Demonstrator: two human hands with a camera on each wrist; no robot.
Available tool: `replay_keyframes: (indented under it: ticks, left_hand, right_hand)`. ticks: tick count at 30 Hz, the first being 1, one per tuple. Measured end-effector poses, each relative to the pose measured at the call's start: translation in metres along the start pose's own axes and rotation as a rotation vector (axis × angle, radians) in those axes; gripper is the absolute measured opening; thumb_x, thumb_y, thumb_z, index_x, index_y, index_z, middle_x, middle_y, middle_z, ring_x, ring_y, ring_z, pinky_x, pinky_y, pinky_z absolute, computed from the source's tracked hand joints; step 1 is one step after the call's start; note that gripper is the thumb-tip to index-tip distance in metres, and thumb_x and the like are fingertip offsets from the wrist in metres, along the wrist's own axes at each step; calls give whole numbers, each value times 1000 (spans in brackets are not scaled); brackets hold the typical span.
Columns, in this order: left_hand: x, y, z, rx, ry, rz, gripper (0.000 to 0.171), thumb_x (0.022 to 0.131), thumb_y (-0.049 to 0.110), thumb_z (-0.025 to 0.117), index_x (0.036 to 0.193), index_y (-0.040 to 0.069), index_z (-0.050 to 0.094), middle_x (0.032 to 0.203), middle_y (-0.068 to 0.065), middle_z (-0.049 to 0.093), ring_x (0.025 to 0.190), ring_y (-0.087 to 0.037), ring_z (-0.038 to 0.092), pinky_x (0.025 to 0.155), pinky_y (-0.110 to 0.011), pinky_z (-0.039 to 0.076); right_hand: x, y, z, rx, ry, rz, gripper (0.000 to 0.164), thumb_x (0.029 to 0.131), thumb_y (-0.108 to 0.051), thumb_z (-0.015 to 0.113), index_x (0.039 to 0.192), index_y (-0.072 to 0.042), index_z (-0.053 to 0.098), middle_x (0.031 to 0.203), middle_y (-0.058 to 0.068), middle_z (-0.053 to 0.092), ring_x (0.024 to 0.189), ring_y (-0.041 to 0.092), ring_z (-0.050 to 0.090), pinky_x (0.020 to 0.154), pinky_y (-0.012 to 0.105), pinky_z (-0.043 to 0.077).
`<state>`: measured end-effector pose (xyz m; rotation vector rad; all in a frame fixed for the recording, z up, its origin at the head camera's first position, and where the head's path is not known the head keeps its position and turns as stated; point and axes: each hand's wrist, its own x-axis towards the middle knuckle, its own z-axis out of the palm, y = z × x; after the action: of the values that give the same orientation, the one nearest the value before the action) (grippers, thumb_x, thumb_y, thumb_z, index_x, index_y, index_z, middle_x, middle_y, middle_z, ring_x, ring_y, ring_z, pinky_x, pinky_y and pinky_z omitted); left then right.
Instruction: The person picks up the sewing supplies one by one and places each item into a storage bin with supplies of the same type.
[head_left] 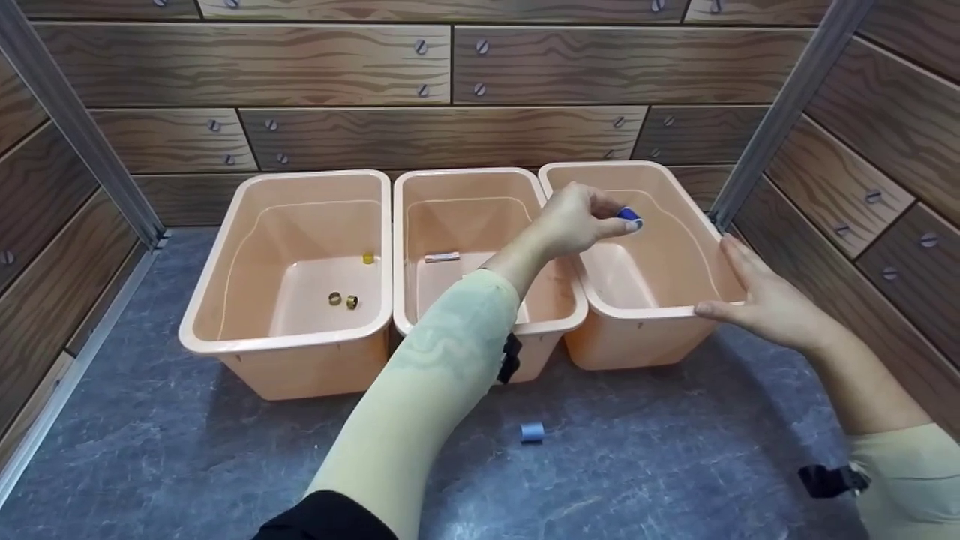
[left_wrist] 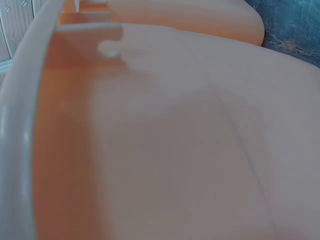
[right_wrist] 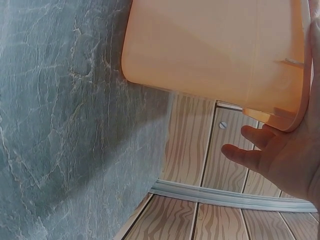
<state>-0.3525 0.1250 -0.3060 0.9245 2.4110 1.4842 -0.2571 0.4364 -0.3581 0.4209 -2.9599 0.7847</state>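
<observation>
In the head view, my left hand [head_left: 574, 222] pinches a small dark blue cylinder [head_left: 628, 217] with a pale end, above the right-hand peach bin [head_left: 652, 313]. My right hand [head_left: 776, 301] rests against that bin's front right corner, thumb by the front rim and the other fingers along the right side. The right wrist view shows extended fingers of the right hand [right_wrist: 287, 157] beside the bin's outer wall [right_wrist: 200, 45]. A bin's outer wall [left_wrist: 190, 150] fills most of the left wrist view; the left hand is hidden there.
The left bin [head_left: 285, 345] holds two brass-coloured rings [head_left: 343, 301] and a small yellow piece [head_left: 368, 258]. A thin pinkish strip [head_left: 442, 256] lies in the middle bin [head_left: 480, 174]. On the dark floor sits a light blue cylinder [head_left: 532, 432]. Wood-patterned walls [head_left: 360, 135] surround the area.
</observation>
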Motion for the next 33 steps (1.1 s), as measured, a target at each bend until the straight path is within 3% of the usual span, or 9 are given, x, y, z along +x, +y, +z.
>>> replay_keyframes:
  ticks: [16, 23, 29, 33]
  left_hand:
    - [0, -10, 6, 29, 13, -2, 26, 99, 26, 79, 117, 6, 82, 106, -2, 81, 97, -9, 71, 86, -17, 52]
    - [0, -10, 6, 44, -5, -67, 23, 98, 26, 80, 114, 8, 83, 106, 1, 81, 100, -10, 71, 89, -19, 53]
    - [0, -7, 8, 104, 0, -92, 43, 98, 28, 81, 134, 5, 73, 131, -5, 75, 122, -14, 68, 100, -18, 50]
    - [-1, -8, 8, 81, 3, -88, 52, 98, 28, 81, 141, 3, 68, 139, -8, 70, 127, -16, 66, 102, -18, 49]
  right_hand:
    - [-2, -3, -1, 13, -5, 13, 115, 92, -35, 83, 166, 9, 8, 171, 35, 3, 158, 53, 3, 124, 70, 9]
    - [-1, -3, -1, 5, 2, 9, 115, 91, -35, 84, 165, 9, 9, 171, 35, 4, 158, 53, 5, 124, 70, 10]
    - [-1, -2, -1, 12, 3, 6, 114, 91, -35, 83, 165, 10, 8, 171, 36, 4, 158, 54, 4, 124, 70, 9]
    - [-1, -1, 0, 13, 1, 7, 114, 91, -35, 83, 165, 11, 8, 170, 37, 4, 158, 54, 5, 124, 70, 10]
